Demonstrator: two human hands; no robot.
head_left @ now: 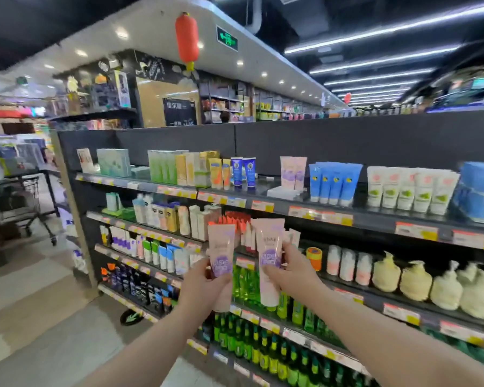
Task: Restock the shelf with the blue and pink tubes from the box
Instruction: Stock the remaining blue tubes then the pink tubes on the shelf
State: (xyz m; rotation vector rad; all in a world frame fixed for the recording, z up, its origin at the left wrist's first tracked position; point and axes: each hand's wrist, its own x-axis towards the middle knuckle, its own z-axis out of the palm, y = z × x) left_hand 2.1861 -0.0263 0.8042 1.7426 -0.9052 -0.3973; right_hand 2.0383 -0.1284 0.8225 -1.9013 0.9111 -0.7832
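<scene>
The left hand (203,286) gripped one pink tube (221,247) upright by its lower half, and the right hand (292,270) pinched a second pink tube (268,244) just beside it, both before the shelf unit (375,219).

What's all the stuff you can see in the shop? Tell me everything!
held tubes: two plainly seen, pink with purple labels, raised mid-picture, below the top shelf
shelf pink tubes: two, pink, top shelf
blue tubes: four, light blue, top shelf, right of the shelf pink tubes
dark blue tubes: two, dark blue, top shelf, further left
white tubes: about five, white with green, top shelf, right
pump bottles: several, pale yellow, lower down, right
green bottles: many, green, lower down, centre
lantern: one, red, hanging overhead
left hand: grips one held tube
right hand: grips the other
</scene>
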